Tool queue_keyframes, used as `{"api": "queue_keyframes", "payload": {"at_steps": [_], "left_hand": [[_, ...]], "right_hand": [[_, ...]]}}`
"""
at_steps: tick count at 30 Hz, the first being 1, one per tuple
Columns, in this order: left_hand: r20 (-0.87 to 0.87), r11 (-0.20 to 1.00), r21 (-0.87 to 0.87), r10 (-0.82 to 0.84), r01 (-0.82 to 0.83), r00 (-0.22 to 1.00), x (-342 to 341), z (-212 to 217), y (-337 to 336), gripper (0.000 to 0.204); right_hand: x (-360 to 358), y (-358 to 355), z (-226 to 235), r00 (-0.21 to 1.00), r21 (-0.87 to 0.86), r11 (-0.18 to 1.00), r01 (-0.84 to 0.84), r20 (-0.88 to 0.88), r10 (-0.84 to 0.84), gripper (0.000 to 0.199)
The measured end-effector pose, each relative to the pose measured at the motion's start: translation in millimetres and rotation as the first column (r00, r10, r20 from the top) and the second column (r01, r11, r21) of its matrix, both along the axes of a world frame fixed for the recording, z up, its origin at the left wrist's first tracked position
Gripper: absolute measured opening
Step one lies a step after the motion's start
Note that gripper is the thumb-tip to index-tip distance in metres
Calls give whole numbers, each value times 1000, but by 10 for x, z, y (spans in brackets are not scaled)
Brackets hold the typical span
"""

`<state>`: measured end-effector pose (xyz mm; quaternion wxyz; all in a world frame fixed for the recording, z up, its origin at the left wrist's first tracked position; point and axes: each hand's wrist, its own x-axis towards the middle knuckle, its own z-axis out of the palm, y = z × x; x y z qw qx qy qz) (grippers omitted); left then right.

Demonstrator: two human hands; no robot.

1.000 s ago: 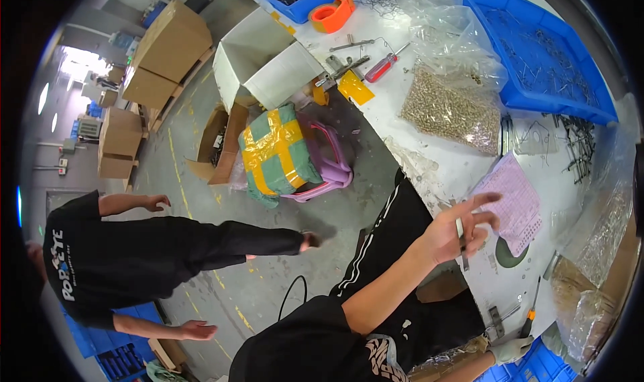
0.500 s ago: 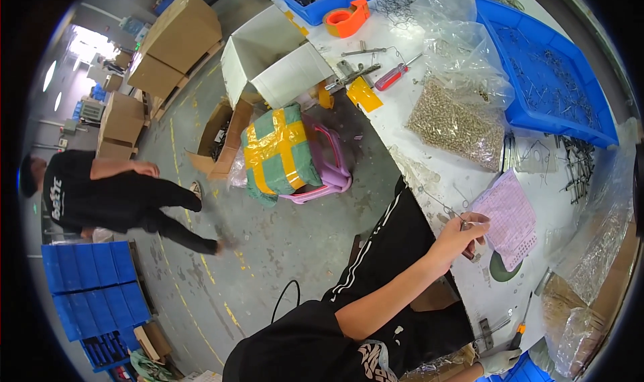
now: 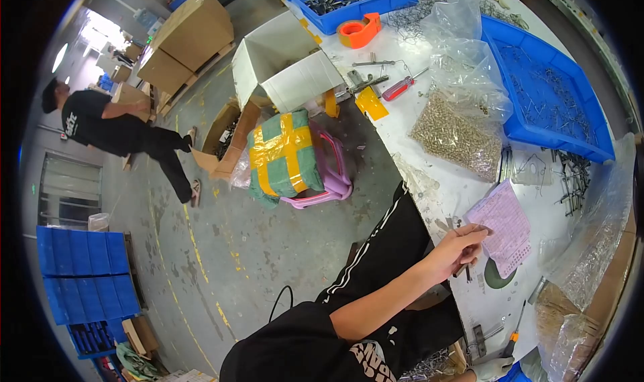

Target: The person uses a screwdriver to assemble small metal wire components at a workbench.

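Note:
My bare left hand is over the table's near edge, thumb and fingers pinched together. Small dark metal pieces stick out below its fingers; their exact kind is hard to make out. Right beside the fingertips lies a pink printed sheet, partly over a dark green disc. At the lower edge, my right hand, in a pale glove, is closed around the end of a screwdriver with an orange and black handle. The picture's edge cuts off part of that hand.
On the white table are a bag of small brass-coloured parts, a blue tray of wire pieces, a red screwdriver and an orange tape dispenser. A green taped bundle sits on a pink stool. Another person walks at left.
My left hand has turned slightly, and the metal pieces now point down from it. The view has shifted a little. The other person has walked farther away.

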<state>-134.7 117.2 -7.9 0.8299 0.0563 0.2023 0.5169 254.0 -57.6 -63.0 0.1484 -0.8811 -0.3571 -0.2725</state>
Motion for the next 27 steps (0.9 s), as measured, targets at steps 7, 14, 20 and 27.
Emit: {"api": "queue_keyframes", "payload": {"at_steps": [7, 14, 20, 27], "left_hand": [[-116, 976, -110, 173, -186, 978, 222, -313, -20, 27], [-254, 976, -74, 179, -204, 951, 169, -396, -6, 35], [-450, 956, -95, 208, -278, 869, 192, -325, -131, 51], [-611, 948, -121, 162, -293, 775, 220, -147, -317, 52]], "right_hand": [[78, -60, -68, 976, -144, 988, -51, 203, 80, 36], [59, -75, -95, 972, -254, 963, -93, 188, 143, 37], [-115, 7, 113, 988, -191, 981, -28, 144, 56, 39], [142, -105, -181, 995, -36, 996, 86, -37, -88, 41]]}}
